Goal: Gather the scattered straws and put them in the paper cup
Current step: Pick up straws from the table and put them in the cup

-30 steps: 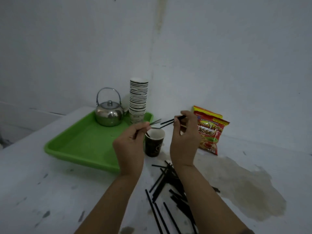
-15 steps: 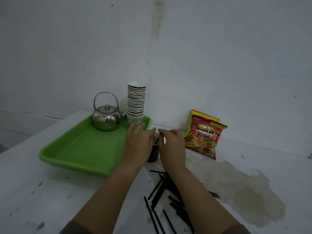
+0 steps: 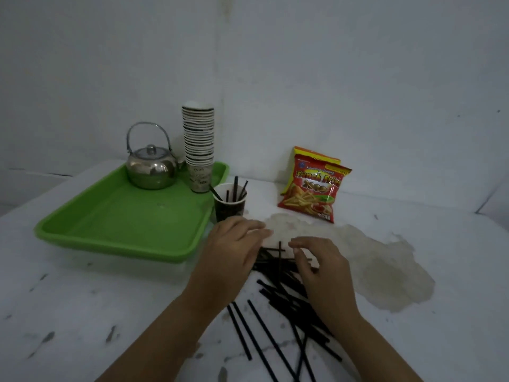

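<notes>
Thin black plastic straws [image 3: 278,321] lie in a loose crossed pile on the white scuffed tabletop [image 3: 82,312], spreading from frame centre down toward 6 o'clock. Dark printed paper cup [image 3: 230,206] stands upright at 12 o'clock of the pile, just beside the tray's near-right corner; a few black straws in the cup [image 3: 236,188] stick up past its rim, leaning different ways. Left hand [image 3: 232,249] is over the pile's 10 o'clock edge, palm down, fingers extended and loosely together, gripping nothing visible; fingertips blurred. Right hand [image 3: 321,267] is over the pile's 2 o'clock side, fingers loosely bent downward toward the straws; can't tell if it touches or pinches any. Rectangular green plastic tray [image 3: 118,232] sits at 10 o'clock of the cup. On its far end: a round steel kettle with a hoop handle [image 3: 151,168], and at its 3 o'clock a tall stack of paper cups [image 3: 198,144], bottom cup's print too blurred to read. Red-and-yellow snack bag [image 3: 314,188] leans on the white wall [image 3: 330,64] at 2 o'clock of the cup; label reads "French Fries", "2000" below it, with a fries picture. Smaller text unreadable. Large brownish stain [image 3: 385,271] on the tabletop at 3 o'clock of the pile.
</notes>
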The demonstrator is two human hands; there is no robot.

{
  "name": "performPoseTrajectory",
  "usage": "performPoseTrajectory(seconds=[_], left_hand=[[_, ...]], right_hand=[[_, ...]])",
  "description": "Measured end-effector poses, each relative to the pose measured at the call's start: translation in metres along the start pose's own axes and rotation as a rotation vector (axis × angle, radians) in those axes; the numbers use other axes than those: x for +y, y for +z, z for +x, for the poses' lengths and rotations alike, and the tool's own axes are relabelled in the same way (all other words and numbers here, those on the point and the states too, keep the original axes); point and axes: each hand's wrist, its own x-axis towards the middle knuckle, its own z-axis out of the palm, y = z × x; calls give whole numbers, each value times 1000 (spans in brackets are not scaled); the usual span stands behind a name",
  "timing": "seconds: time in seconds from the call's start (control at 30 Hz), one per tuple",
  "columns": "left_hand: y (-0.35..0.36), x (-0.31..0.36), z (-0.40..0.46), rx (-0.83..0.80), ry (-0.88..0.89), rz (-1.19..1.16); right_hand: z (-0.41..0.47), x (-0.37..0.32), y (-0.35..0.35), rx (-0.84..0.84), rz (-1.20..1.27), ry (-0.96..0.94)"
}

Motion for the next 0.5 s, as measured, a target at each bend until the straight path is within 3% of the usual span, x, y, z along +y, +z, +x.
performPoseTrajectory(seconds=[0.17,0.33,0.5], left_hand=[[7,23,-12,-310,163,-143],[7,29,-13,-492,150,-176],[-1,21,-8,-657,54,-114]], right_hand=[[-32,15,-36,-171,-36,27],[-30,23,-52,-282,-77,51],[-33,12,-57,-597,-72,-121]])
